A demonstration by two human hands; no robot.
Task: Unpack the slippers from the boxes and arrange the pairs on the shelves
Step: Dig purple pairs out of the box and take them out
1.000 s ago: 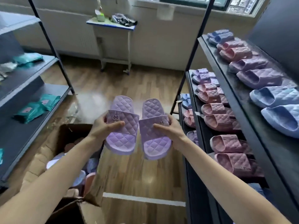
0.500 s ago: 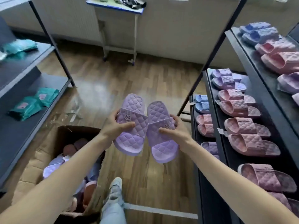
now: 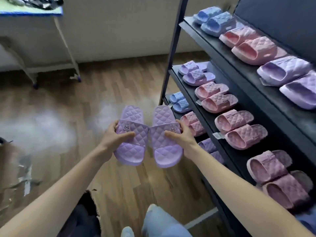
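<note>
In the head view, the person is holding a pair of lilac quilted slippers in the air above the wooden floor [image 3: 68, 100], in front of the black shelving rack [image 3: 172, 53]. The left hand [image 3: 113, 135] is gripping the left slipper [image 3: 131, 147] by its strap, thumb lying on top and fingers curling round the outer edge. The right hand [image 3: 183, 136] is gripping the right slipper [image 3: 166, 151] the same way. The two slippers are touching at their straps, toes pointing toward the person.

On the rack to the right, pairs are sitting in rows. The top shelf [image 3: 299, 120] is carrying a blue pair [image 3: 213, 21], a pink pair [image 3: 253, 47] and a purple pair [image 3: 287, 79]. The middle shelf [image 3: 189, 94] is carrying a purple pair [image 3: 196, 74] at the far end, then pink pairs [image 3: 239, 129] coming nearer. Blue, pink and purple slippers are showing on the lowest level, partly hidden.

A cardboard box [image 3: 12, 168] with tape on its flap is lying at the lower left. A small table [image 3: 30, 12] is standing against the wall at the upper left. The person's jeans leg [image 3: 164, 223] is showing at the bottom edge.
</note>
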